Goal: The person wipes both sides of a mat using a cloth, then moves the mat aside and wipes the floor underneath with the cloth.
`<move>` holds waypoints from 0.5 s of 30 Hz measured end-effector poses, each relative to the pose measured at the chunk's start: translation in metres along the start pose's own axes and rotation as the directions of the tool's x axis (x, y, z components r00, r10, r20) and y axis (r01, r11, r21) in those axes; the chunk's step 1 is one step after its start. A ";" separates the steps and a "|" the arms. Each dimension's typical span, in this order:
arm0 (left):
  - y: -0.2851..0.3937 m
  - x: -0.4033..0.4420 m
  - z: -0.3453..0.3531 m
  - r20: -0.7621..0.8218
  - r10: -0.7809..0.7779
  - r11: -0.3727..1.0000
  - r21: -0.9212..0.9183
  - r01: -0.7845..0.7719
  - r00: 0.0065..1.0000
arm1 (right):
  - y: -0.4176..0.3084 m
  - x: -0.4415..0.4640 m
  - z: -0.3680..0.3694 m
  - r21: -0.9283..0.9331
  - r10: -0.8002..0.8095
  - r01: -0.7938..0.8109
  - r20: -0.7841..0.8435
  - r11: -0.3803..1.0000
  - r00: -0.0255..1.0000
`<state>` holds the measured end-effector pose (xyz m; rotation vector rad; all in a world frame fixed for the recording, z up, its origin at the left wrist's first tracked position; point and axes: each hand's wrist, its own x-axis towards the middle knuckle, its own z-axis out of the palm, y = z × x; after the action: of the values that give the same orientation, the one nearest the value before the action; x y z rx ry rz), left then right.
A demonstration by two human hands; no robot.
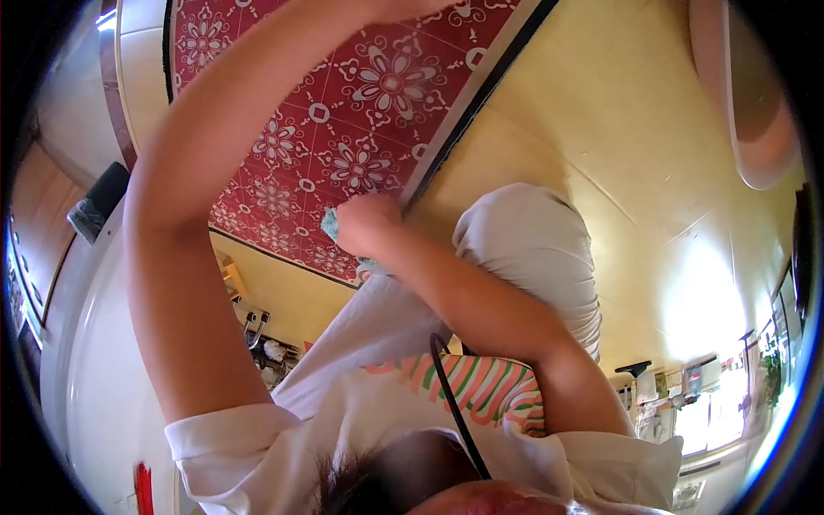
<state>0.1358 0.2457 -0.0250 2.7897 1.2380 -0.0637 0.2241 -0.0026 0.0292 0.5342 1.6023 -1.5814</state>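
My right hand (371, 221) is closed around a grey-green cloth (330, 225), which pokes out past the fingers. The cloth rests against a red mat (322, 184) with white flower patterns, near its dark-edged border. At the top edge of the view, my left hand (421, 7) is over the far part of the mat. Most of that hand is cut off, so its fingers cannot be made out. The left forearm reaches across the mat from the left.
My bent knee (528, 223) in light trousers is beside the mat. Shiny yellowish floor (644, 172) surrounds it. A pinkish rounded object (760, 112) stands at upper right. On the left are a white curved surface (103, 343) and a dark green block-like thing (99, 203).
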 end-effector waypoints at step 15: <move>-0.024 -0.007 0.016 0.004 0.480 0.868 -0.145 -0.474 0.878 | 0.002 0.007 0.007 -0.038 -0.065 0.065 0.009 0.997 0.998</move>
<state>0.1137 0.2548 -0.0424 2.8595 0.4877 0.0031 0.2233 -0.0104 0.0232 0.4589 1.6553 -1.5955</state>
